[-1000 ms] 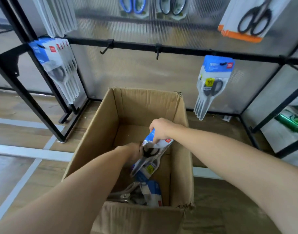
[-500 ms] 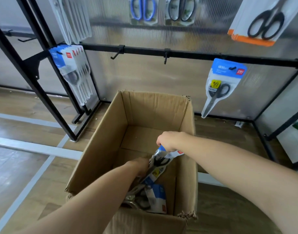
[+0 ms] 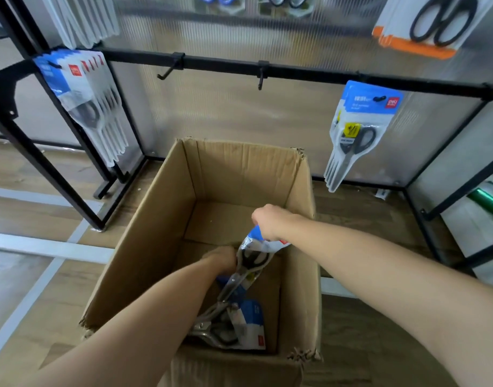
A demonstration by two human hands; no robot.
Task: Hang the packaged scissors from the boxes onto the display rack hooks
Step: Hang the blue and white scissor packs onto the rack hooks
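From my remote seat, the head view runs left to right across a black display rack (image 3: 309, 75) standing over a wooden floor. At far left, a fanned bunch of blue-topped scissor packs (image 3: 83, 99) hangs tilted from a hook. Next along the bar, two bare hooks (image 3: 170, 67) point out toward me, with nothing on them.

Below them sits an open cardboard box (image 3: 156, 219), its near rim torn. My left hand (image 3: 221, 258) reaches deep inside it, the back of the hand toward the camera; the fingers are hidden behind the hand and against a pack, so I cannot tell how far they are spread or whether they grasp anything. Just beside it, my right hand (image 3: 270, 222) is curled tight over the blue card top of a packaged pair of scissors (image 3: 252, 261), pinching it so the pack hangs blade-down, inside the box, touching the left hand's knuckles. Under both arms, more packaged scissors (image 3: 239, 322) lie loose on the box floor near the front wall.

Farther right, a second bunch of blue-topped packs (image 3: 360, 127) hangs from a hook on the same bar, clear of the box. At top right, an orange-edged pack of black-handled scissors (image 3: 432, 23) hangs from a higher bar.
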